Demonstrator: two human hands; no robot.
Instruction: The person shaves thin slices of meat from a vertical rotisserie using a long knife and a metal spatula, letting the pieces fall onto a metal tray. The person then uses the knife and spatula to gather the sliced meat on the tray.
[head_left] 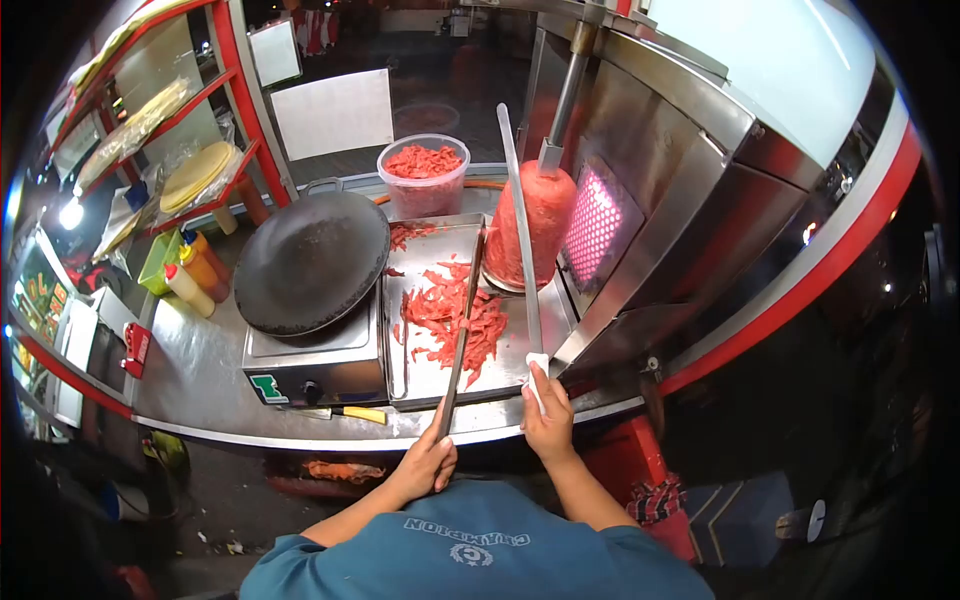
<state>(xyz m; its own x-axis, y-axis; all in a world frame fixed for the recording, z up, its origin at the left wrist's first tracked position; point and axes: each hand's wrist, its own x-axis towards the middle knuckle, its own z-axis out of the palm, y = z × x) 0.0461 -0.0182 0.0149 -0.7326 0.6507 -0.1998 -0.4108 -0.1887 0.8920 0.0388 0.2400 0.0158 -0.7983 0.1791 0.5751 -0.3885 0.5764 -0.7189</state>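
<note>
My left hand (428, 462) is closed around the near end of a long dark metal rod (463, 340), which reaches over the sliced red meat (435, 305) on the metal tray (450, 238). In my right hand (547, 418) is the white handle of a long knife (522, 220). Its blade points away from me and passes in front of the upright meat cone (545, 215). Behind the cone glows a pink heater (598, 218). Tongs (399, 350) lie at the tray's left side.
A black domed griddle (312, 262) stands left of the tray. Behind the tray is a tub of meat (423, 180). Sauce bottles (190, 288) stand at the left, and a yellow-handled knife (358, 413) lies by the front edge. Flatbreads (196, 177) rest on a shelf.
</note>
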